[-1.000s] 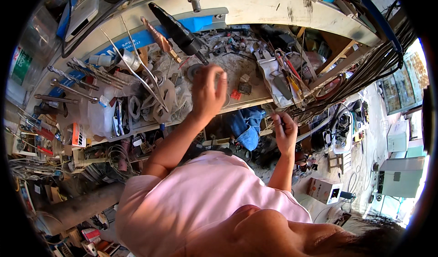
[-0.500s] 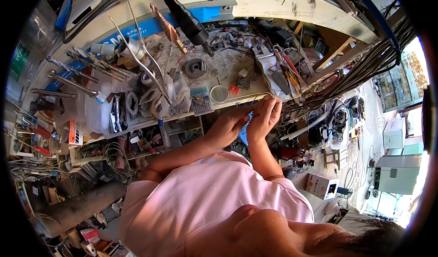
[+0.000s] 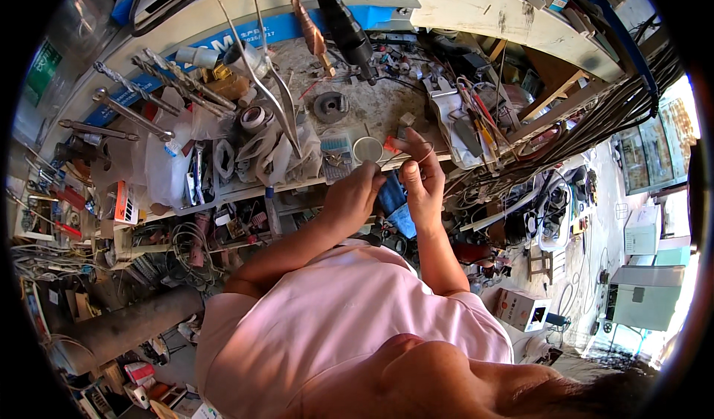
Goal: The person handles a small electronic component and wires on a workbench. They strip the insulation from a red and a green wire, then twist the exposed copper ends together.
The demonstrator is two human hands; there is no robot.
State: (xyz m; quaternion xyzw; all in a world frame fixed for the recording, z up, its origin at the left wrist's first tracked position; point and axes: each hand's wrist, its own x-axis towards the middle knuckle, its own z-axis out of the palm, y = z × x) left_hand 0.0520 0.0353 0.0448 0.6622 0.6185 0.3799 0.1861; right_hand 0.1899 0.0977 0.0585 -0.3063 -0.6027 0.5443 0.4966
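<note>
Strand: a thin strand [image 3: 393, 159] spans the gap between the 2 hands, in front of the bench edge; its material cannot be told.
Left hand: closed, the left hand [image 3: 352, 197] pinches the strand's near end at its fingertips.
Right hand: partly open, the right hand [image 3: 425, 188] has its thumb raised apart from an extended index finger; the strand meets the fingers, but whether they grip it cannot be told.
Cloth: blue cloth [image 3: 399, 209], below the bench edge, seen between the 2 hands.
Bench front: a clear round disc [image 3: 368, 150] just beside a clear case [image 3: 336, 165] of small parts; a red-orange piece [image 3: 390, 144] near the right fingertips.
Bench middle: 1 dark ring [image 3: 332, 107] lying flat on the workbench [image 3: 374, 112].
Bench rear: 1 copper-coloured bit [image 3: 309, 28] and 1 black stepped bit [image 3: 346, 36], both tilted.
Bench left: 2 long metal prongs [image 3: 281, 118], with spiral drill bits [image 3: 134, 87] farther left.
Bench right: a tray [image 3: 440, 104] with hand tools.
Writing, rear: white characters and digits printed on a blue strip [image 3: 227, 41], partly covered.
Writing, left: white lettering on a green label [image 3: 46, 71]; black marks on an orange-and-white box [image 3: 126, 202].
Writing, floor: small print on a white carton [image 3: 516, 305], too small to read.
</note>
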